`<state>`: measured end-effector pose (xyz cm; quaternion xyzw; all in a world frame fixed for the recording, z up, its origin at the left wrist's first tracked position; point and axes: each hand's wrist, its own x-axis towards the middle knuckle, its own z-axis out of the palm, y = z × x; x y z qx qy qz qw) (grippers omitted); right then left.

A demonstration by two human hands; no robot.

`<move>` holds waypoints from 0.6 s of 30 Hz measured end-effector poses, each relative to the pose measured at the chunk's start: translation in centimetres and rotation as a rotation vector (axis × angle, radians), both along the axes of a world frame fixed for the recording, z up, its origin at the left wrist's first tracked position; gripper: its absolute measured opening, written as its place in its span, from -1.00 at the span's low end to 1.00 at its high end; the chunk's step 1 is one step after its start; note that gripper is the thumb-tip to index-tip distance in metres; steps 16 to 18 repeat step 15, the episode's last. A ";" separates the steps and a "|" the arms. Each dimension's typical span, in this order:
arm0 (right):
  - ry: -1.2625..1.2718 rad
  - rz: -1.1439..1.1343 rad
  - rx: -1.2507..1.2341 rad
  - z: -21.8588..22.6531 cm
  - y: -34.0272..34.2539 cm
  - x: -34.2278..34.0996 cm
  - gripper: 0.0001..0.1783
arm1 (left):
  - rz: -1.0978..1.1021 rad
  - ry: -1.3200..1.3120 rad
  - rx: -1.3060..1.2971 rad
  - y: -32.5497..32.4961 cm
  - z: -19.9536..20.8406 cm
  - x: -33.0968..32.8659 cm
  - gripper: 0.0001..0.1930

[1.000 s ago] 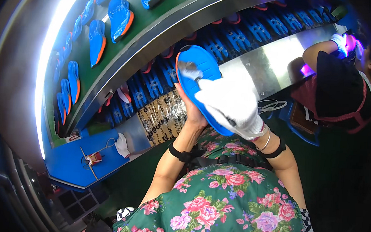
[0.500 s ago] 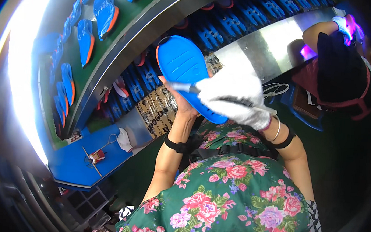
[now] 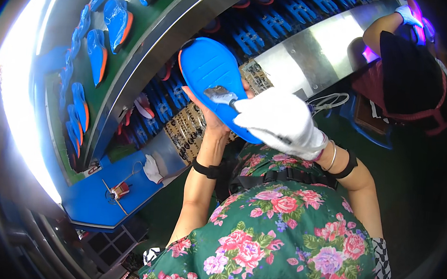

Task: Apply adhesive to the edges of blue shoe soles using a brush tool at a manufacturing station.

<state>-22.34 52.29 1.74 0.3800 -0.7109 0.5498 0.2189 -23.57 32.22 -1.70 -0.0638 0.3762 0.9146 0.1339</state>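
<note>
My bare left hand (image 3: 210,117) grips a blue shoe sole (image 3: 206,63) with an orange edge from beneath, its fingers showing at both sides. The broad end of the sole points up and away to the left. In a white knitted glove, my right hand (image 3: 281,121) is closed round a brush (image 3: 220,94). The flat bristles lie over the middle of the sole's blue face, and the glove hides most of the handle. The lower end of the sole runs behind the glove.
A curved metal-edged green conveyor (image 3: 116,71) bearing several blue-and-orange soles (image 3: 96,56) runs along the left. Racked blue pieces (image 3: 274,24) sit beyond it. On a blue table (image 3: 91,203) lie a small red pot (image 3: 120,190) and a white glove (image 3: 152,169). A co-worker (image 3: 406,84) is at right.
The brush has turned and moved up the sole's face, its bristles now plainly seen. The sole and both hands have shifted slightly left.
</note>
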 end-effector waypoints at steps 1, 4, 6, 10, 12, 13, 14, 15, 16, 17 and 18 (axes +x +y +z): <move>-0.007 0.031 -0.023 -0.2 -0.5 0.3 -0.71 | -0.004 -0.006 -0.001 -0.1 -0.2 -0.1 0.12; -0.207 0.165 -0.158 -0.2 0.0 0.3 -0.78 | -0.028 -0.006 0.210 -0.4 -0.2 -0.5 0.18; -0.304 0.133 -0.296 -0.8 0.0 -0.4 -0.84 | -0.029 0.002 0.179 -0.7 -0.6 -1.0 0.18; 0.014 0.011 -0.037 -1.1 0.1 0.8 -0.75 | -0.025 0.016 0.190 -0.3 -0.4 -1.8 0.19; -0.059 0.056 -0.034 -1.0 -0.1 1.7 -0.74 | -0.028 0.053 0.286 -0.1 -0.6 -2.1 0.16; -0.128 0.110 -0.056 -0.7 0.3 1.7 -0.74 | -0.033 0.056 0.281 -0.3 -0.8 -2.3 0.16; -0.219 0.171 -0.125 -0.8 0.6 1.3 -0.72 | 0.000 0.092 0.335 -0.4 -1.1 -2.5 0.11; -0.317 0.232 -0.195 -1.1 1.0 0.7 -0.69 | 0.034 0.122 0.390 -0.3 -1.1 -2.4 0.06; -0.317 0.232 -0.195 -1.1 1.0 0.7 -0.69 | 0.034 0.122 0.390 -0.3 -1.1 -2.4 0.06; -0.317 0.232 -0.195 -1.1 1.0 0.7 -0.69 | 0.034 0.122 0.390 -0.3 -1.1 -2.4 0.06; -0.317 0.232 -0.195 -1.1 1.0 0.7 -0.69 | 0.034 0.122 0.390 -0.3 -1.1 -2.4 0.06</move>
